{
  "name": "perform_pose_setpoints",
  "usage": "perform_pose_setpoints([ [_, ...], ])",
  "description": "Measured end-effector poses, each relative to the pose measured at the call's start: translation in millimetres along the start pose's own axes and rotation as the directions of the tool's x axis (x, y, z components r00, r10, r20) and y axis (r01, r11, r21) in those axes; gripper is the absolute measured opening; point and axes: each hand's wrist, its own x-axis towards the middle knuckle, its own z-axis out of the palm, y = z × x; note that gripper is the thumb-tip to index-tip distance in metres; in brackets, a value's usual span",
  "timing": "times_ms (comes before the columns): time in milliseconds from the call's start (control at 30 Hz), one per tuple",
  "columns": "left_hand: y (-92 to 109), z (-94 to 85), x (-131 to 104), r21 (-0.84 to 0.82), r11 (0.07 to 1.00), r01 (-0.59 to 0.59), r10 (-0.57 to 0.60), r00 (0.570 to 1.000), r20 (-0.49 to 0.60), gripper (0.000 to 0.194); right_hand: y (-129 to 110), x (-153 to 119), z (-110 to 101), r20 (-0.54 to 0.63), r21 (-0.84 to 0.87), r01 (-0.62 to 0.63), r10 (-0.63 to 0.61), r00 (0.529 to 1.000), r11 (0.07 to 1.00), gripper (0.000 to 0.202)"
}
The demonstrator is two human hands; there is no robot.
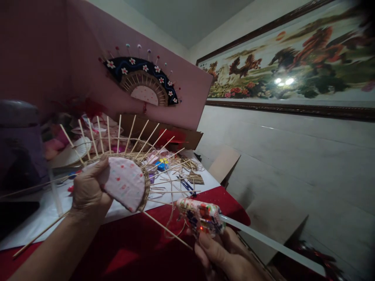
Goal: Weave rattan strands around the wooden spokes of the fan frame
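In the head view, the bench (234, 205) spreads through the middle and lower left of the frame, dressed in deep red cloth with a soft nap, over which lies a smooth white sheet (32, 230). Beyond the hands, on the sheet, are loose loops of tan cord (189, 162), a blue knife (186, 185) and a small glossy blue lump (161, 164). Brown cardboard (140, 130) stands behind them, below a flat pink board (187, 86) that carries a dark, finished fan (168, 86) with white flowers and a rim of round-headed pins. At upper right a glossy horse picture (281, 66) in a carved wooden frame hangs on pale, shiny tile (293, 144). Left of centre is the unfinished fan (124, 179): a half-round of pale cloth dotted with small red motifs, edged by a coarse, twisted tan band, with thin, straight, pale wooden sticks raying outward and a strand of cord threaded across the upper ones. The left hand (90, 191) has its grip closed on the fan's left side, thumb laid over the cloth. At lower right the right hand (216, 249) wraps its grip round a glue gun (200, 212) covered in crinkled, patterned film, a small red light glowing on it; a long, translucent glue stick (272, 244) juts from its back.
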Motion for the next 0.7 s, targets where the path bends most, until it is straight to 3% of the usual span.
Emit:
perform_pose_setpoints([
  [167, 0, 2.5, -4, -0.008, 1.000, -0.017, 0.017, 0.999, 0.032, 0.013, 2, 8, 11, 0.028, -0.073, -0.025, 0.027, 0.999, 0.997, 0.057],
  [533, 1, 1.3, -6, -0.048, 0.999, -0.015, 0.016, 1.000, 0.024, 0.010, 8, 17, 16, 0.110, -0.095, 0.097, -0.087, 0.990, 0.991, 0.054],
  [700, 0, 0.4, -6, -0.035, 0.999, -0.021, 0.022, 0.999, 0.030, 0.008, 6, 15, 16, 0.062, -0.089, -0.013, 0.019, 0.998, 0.996, 0.050],
])
